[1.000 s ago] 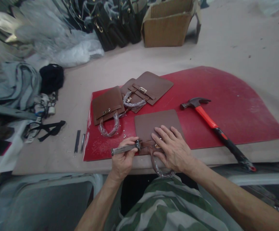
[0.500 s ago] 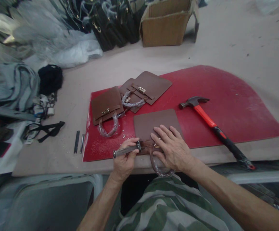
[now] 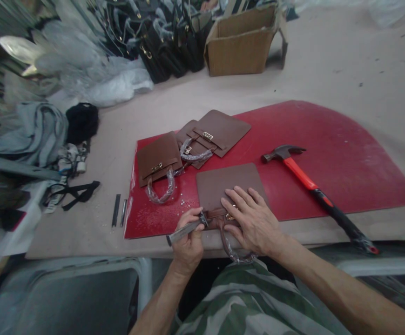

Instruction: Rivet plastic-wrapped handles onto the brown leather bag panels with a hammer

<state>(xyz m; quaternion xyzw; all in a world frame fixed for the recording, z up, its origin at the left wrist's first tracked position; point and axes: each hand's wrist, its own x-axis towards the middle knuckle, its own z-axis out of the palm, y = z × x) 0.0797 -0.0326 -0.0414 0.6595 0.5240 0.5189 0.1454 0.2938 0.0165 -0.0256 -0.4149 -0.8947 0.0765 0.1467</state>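
My left hand (image 3: 188, 242) is closed round a metal punch (image 3: 183, 233), a steel rod with a dark head at its right end. That head is at the left end of the strap on a brown leather bag panel (image 3: 228, 181). My right hand (image 3: 249, 218) lies flat on the panel with its fingers spread, partly covering the gold clasp (image 3: 231, 213). A plastic-wrapped handle (image 3: 231, 251) curves down from the panel's near edge, over the table edge. Beyond my right hand, a claw hammer (image 3: 302, 179) with a red and black handle rests across the red mat.
The red mat (image 3: 345, 167) lies on a pale table. More brown bag panels (image 3: 158, 156) with wrapped handles overlap at its left part. A dark strip (image 3: 116, 210) and a thin metal rod (image 3: 123, 213) lie left. Behind stand black bags (image 3: 153, 60) and a cardboard box (image 3: 237, 53).
The whole view has shifted slightly, so things appear lower and a little further right. The punch's rear end has tipped somewhat toward me. My right hand remains flat on the panel.
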